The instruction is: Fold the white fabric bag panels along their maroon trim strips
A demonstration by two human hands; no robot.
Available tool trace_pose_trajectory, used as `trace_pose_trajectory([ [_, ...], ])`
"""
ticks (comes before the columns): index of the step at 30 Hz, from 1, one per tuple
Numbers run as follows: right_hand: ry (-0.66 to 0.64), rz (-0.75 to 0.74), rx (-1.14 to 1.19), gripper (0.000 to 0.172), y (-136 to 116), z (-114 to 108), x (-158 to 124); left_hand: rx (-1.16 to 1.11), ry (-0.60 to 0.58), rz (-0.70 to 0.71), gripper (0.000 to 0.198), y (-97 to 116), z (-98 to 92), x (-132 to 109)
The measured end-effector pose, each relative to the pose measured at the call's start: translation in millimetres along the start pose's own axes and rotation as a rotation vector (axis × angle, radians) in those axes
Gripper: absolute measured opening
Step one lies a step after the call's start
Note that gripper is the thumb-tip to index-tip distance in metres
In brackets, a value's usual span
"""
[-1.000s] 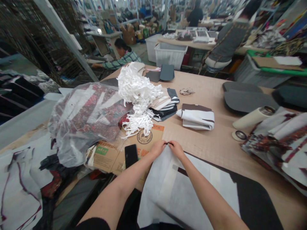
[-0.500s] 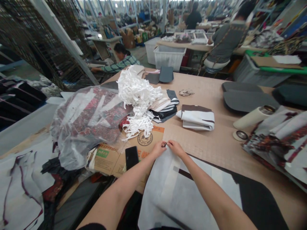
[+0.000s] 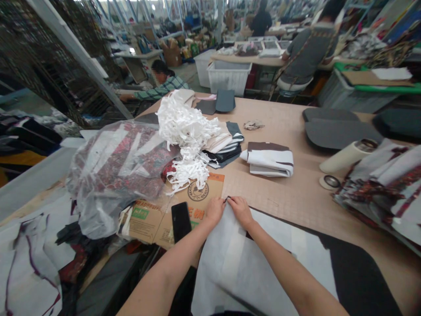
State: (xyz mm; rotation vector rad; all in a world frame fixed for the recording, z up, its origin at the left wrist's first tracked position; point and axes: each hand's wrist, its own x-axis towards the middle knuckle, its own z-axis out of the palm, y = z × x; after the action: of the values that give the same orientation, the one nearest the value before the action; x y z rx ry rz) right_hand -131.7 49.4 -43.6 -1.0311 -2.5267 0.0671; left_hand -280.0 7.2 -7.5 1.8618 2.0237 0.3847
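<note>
Where the white cloth (image 3: 230, 267) comes to its far corner, the left hand (image 3: 214, 210) and right hand (image 3: 241, 210) meet, fingertips pinched on its edge so it lies flat; a phone (image 3: 180, 220) lies just left of them on cardboard (image 3: 148, 219)

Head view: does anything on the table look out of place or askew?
The black phone lies tilted on flattened cardboard near the table edge, where it might slide off. The heap of white strips spills over the folded fabric stack.

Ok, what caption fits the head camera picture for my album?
Left hand and right hand pinch the far edge of a white fabric sheet, beside a black phone on cardboard.
</note>
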Motion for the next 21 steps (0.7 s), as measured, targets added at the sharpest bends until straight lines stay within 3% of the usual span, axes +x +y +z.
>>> trace_pose_trajectory([
  [3,-0.019,-0.051,-0.004,0.029,1.3,0.5,-2.9,0.142,0.000,0.082,0.025,-1.4,3.4,-2.8],
  [9,-0.037,0.049,0.031,0.025,0.1,-1.8,5.6,0.310,-0.008,0.251,0.033,0.5,4.8,-9.7],
  [16,-0.075,-0.075,-0.023,0.032,0.3,-9.8,-1.1,0.414,-0.035,0.274,0.035,4.4,7.8,-11.5],
  [21,-0.099,-0.074,-0.100,0.037,-4.4,-10.1,-3.0,0.454,-0.009,0.320,0.038,3.6,5.7,-14.0],
])
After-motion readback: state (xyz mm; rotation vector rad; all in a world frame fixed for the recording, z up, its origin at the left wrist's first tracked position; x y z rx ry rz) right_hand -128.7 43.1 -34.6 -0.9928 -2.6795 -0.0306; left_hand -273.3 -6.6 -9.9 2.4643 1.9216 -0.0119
